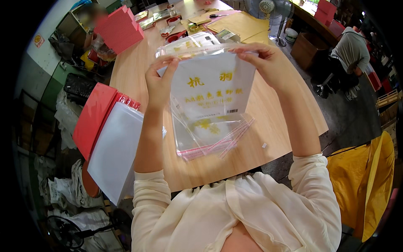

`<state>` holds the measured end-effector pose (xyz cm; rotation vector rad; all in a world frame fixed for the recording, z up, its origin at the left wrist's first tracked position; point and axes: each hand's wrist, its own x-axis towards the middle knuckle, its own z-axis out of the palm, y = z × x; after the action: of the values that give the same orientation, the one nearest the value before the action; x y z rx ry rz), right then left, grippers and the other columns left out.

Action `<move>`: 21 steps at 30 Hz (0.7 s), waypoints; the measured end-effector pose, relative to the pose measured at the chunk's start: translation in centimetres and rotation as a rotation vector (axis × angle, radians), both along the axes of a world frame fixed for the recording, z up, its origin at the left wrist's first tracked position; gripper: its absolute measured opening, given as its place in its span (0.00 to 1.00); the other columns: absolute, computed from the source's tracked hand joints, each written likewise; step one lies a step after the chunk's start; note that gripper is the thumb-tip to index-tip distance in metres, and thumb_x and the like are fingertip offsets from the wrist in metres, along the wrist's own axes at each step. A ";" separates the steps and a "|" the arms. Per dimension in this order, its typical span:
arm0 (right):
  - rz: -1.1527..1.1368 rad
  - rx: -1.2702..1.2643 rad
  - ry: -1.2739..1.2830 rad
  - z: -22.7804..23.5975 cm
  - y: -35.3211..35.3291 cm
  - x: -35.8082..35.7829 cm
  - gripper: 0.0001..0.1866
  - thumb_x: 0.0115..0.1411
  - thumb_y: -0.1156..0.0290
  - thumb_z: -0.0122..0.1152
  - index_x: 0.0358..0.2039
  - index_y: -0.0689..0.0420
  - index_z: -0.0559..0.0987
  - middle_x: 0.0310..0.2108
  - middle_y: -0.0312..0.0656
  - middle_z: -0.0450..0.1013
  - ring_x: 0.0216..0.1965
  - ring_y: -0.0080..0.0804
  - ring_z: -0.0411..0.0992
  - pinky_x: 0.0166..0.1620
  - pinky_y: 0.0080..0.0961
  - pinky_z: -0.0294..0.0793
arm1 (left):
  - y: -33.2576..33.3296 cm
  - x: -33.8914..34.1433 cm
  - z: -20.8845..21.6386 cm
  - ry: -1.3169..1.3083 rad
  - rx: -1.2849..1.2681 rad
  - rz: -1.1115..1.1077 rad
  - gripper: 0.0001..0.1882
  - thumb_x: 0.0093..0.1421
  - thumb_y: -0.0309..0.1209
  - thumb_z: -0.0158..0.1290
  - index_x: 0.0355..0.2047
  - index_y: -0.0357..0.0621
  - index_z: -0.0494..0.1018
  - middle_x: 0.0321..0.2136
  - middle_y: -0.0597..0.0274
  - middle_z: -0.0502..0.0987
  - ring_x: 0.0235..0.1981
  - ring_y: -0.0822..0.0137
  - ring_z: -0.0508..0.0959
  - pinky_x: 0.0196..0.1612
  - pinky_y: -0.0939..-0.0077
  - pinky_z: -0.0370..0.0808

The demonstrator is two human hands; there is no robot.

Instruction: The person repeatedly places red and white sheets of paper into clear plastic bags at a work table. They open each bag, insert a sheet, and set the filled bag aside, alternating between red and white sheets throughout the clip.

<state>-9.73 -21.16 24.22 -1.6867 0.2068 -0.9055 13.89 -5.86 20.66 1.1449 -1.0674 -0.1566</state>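
In front of me, a white paper pack in a clear plastic bag (205, 92), with gold lettering and a barcode, is held up by its far corners. My left hand (158, 80) pinches its left top corner between thumb and fingers. At the right top corner, my right hand (268, 63) grips the edge the same way. Below the pack lies a pile of clear plastic bags (201, 152) with pink-edged strips, partly covered by it. Just beyond my hands sits a stack of similar bagged packs (193, 41).
Left of my forearm are a stack of white sheets (115, 147) and red sheets (94, 117). A tall pink-red stack (119, 30) stands at the far left. Brown envelopes (243, 25), tape rolls and scissors lie at the back. Another person (348, 50) sits at the right.
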 end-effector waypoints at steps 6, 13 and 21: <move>-0.046 -0.005 0.065 -4.3 -1.1 0.5 0.10 0.56 0.77 0.64 0.39 0.60 0.83 0.37 0.36 0.79 0.39 0.19 0.73 0.43 0.17 0.73 | -0.5 0.1 -3.6 0.060 -0.021 -0.127 0.04 0.60 0.24 0.55 0.34 0.37 0.76 0.32 0.57 0.82 0.37 0.74 0.77 0.46 0.81 0.71; -0.074 0.001 0.067 -2.9 -0.1 1.1 0.12 0.54 0.76 0.66 0.41 0.58 0.83 0.38 0.35 0.78 0.39 0.18 0.73 0.43 0.18 0.73 | -0.3 0.5 -3.4 0.098 -0.044 -0.140 0.06 0.58 0.22 0.57 0.37 0.37 0.75 0.30 0.57 0.81 0.35 0.74 0.78 0.42 0.82 0.73; -0.140 -0.198 0.182 -1.7 -1.3 2.1 0.16 0.55 0.77 0.65 0.45 0.57 0.81 0.41 0.35 0.78 0.38 0.17 0.73 0.43 0.16 0.73 | 0.3 1.6 -1.9 0.093 0.109 0.054 0.08 0.56 0.20 0.59 0.37 0.33 0.77 0.33 0.60 0.79 0.33 0.76 0.77 0.36 0.85 0.74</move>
<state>-7.62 -22.43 22.47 -1.9598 0.3723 -0.8986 15.48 -5.60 18.80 1.2516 -0.9544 -0.2259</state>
